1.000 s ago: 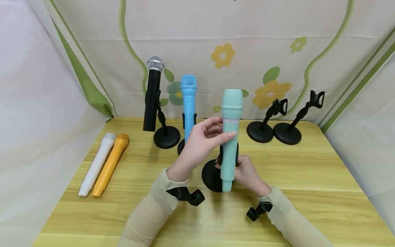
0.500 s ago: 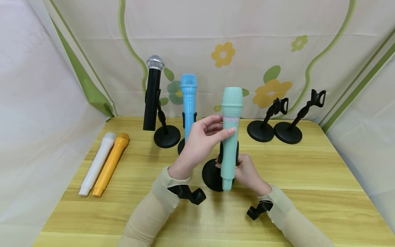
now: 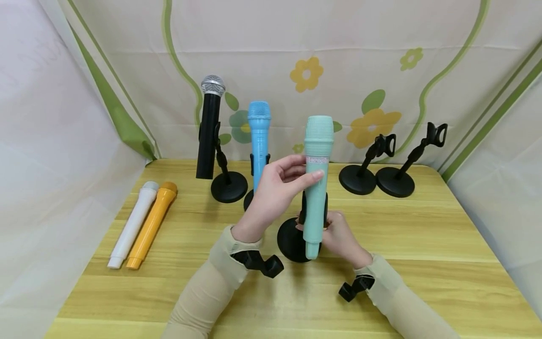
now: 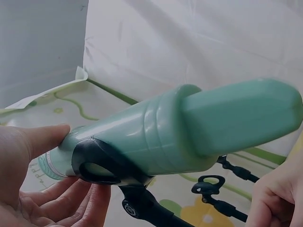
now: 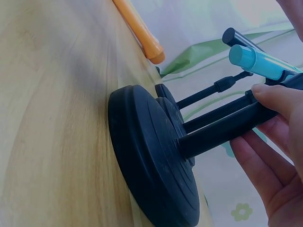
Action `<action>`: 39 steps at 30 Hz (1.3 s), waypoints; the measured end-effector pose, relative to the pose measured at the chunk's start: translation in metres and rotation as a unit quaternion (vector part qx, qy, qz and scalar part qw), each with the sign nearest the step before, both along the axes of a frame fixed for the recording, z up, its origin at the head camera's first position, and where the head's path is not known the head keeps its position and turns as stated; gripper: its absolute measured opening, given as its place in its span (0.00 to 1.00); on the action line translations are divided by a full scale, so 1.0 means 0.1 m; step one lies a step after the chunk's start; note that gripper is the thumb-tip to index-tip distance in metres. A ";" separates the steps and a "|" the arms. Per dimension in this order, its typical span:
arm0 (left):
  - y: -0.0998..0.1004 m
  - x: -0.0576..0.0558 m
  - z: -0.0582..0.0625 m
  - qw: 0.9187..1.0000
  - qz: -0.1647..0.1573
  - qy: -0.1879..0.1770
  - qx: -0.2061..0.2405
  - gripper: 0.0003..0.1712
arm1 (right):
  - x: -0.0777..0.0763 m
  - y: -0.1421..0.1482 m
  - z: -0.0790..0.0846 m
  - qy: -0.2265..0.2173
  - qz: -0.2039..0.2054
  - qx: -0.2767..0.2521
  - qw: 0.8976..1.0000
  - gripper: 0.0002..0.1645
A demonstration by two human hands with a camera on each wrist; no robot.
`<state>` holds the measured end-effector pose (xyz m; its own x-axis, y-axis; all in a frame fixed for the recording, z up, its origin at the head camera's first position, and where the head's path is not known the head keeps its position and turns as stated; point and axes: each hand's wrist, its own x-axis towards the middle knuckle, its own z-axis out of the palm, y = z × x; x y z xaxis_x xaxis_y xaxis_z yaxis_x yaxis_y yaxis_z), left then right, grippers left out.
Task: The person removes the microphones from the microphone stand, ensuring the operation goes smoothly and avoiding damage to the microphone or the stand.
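My left hand (image 3: 275,195) pinches a mint-green microphone (image 3: 316,197) between thumb and fingers, below its ribbed head. The microphone stands nearly upright, tilted slightly. In the left wrist view, the black clip (image 4: 102,163) of a desk stand wraps round the microphone's body. My right hand (image 3: 340,238) grips the pole (image 5: 222,125) of that stand, thumb on one side and fingers on the other. The stand's round black base (image 3: 292,240) rests on the table, partly hidden by the microphone in the head view.
Behind, a black microphone (image 3: 208,136) and a blue microphone (image 3: 259,136) sit in stands. Two bare stands (image 3: 357,180) (image 3: 395,182) are at the back right. A white microphone (image 3: 133,226) and an orange microphone (image 3: 152,226) lie on the table's left side. A flowered curtain (image 3: 338,28) hangs behind.
The mint-green microphone has risen slightly in the head view, and my left hand has moved up with it. My right hand and the stand's base have stayed in place.
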<state>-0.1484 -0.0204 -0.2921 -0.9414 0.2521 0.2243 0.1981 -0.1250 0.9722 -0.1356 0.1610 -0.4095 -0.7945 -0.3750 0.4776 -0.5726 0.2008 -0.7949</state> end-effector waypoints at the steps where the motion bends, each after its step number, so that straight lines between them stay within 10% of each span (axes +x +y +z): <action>1: 0.00 0.00 0.00 1.000 0.000 -0.001 0.000 0.23 | 0.00 0.00 0.00 -0.001 0.001 -0.001 1.000 0.18; 39: 0.04 -0.12 0.12 1.000 0.014 0.001 0.012 0.24 | 0.01 -0.01 0.01 0.001 0.006 0.002 1.000 0.13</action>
